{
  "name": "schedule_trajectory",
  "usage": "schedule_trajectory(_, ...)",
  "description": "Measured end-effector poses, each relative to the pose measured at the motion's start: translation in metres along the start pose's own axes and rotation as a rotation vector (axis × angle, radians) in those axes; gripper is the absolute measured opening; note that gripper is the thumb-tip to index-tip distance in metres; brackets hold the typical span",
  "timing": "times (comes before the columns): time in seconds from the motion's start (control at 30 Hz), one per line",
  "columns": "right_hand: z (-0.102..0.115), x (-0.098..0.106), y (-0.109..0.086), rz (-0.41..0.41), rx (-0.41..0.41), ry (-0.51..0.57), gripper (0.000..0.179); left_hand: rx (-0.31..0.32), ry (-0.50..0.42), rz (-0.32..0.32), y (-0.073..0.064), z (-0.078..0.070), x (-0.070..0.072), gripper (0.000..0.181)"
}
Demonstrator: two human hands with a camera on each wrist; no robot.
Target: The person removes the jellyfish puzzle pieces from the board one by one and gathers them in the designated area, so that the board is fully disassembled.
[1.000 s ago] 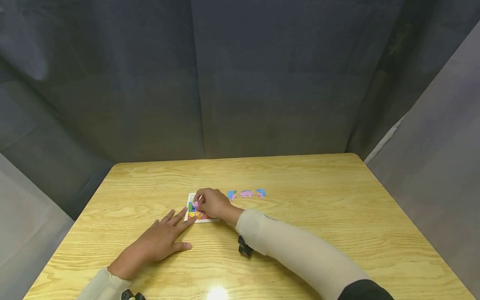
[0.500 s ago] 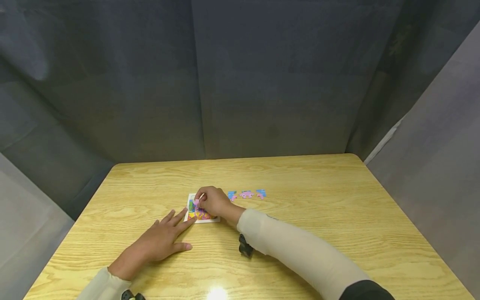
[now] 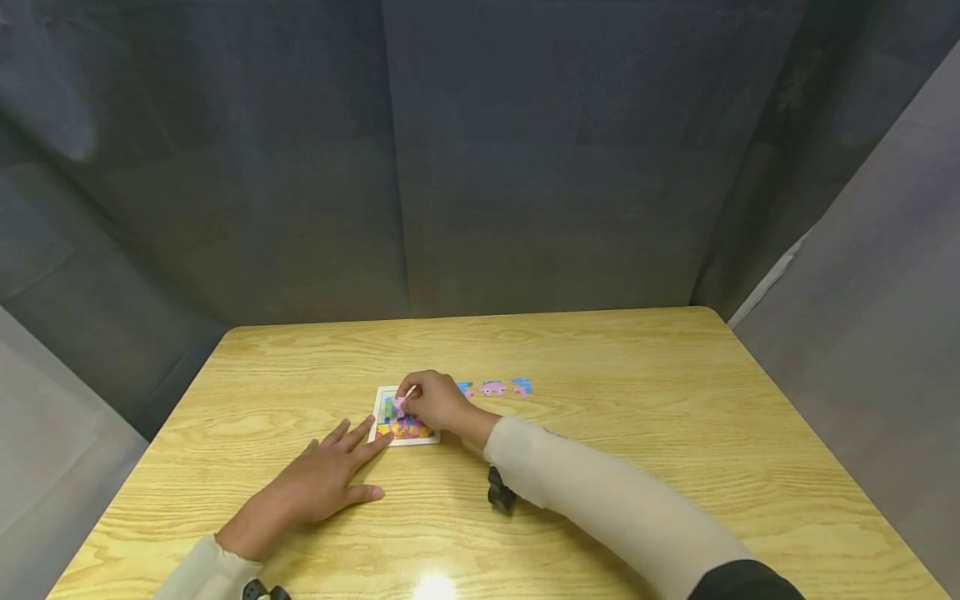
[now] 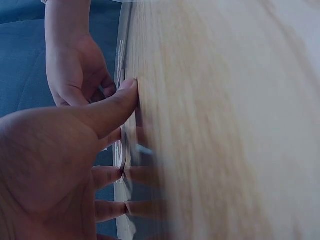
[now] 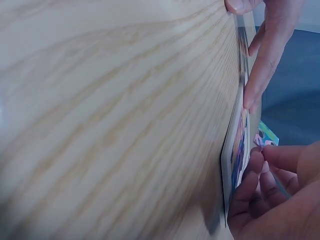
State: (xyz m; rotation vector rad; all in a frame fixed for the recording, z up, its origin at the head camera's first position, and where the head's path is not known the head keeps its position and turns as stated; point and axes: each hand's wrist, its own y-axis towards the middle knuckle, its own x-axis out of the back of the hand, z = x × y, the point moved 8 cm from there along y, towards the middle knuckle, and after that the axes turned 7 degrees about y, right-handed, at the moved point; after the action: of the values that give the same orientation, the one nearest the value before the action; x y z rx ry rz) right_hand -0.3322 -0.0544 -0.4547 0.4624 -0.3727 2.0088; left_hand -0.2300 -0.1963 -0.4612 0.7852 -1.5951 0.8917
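Note:
A jigsaw puzzle board point(image 3: 385, 391) with a white border lies left of centre on the table, its lower part filled with yellow, pink and purple picture. My left hand point(image 3: 322, 477) lies spread, palm down, with two fingertips on the board's left and near border. Over the board, my right hand point(image 3: 438, 404) pinches a jigsaw piece between thumb and fingertips. The right wrist view shows this piece point(image 5: 268, 133), pink with green and blue, tilted up off the board. Part of the board's upper right is hidden behind the right hand.
To the right of the board lie loose jigsaw pieces: a pink one with eyes point(image 3: 493, 388), a blue and pink one point(image 3: 522, 386), and another point(image 3: 466, 389) partly behind the right hand. Dark curtains point(image 3: 555, 167) stand behind the wooden table point(image 3: 615, 367).
My right hand has shifted a little to the right over the board with the jigsaw piece, baring more of the picture and overlapping the nearest loose piece. The left hand has stayed put.

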Motion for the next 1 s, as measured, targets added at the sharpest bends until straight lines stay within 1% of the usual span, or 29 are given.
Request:
schedule_trajectory(0.33, -0.005, 0.007, -0.009, 0.016, 0.018, 0.014, 0.01, 0.007, 0.001, 0.003, 0.0, 0.002, -0.002, 0.076)
schedule_trajectory(0.8, -0.027, 0.026, -0.018, -0.012, -0.013, 0.069, 0.009, 0.015, -0.006, 0.01, 0.0, 0.001, -0.001, 0.076)
schedule_trajectory(1.0, -0.038, 0.037, -0.024, -0.022, -0.018, 0.066, 0.008, 0.015, -0.012, 0.008, 0.0, 0.001, -0.001, 0.077)
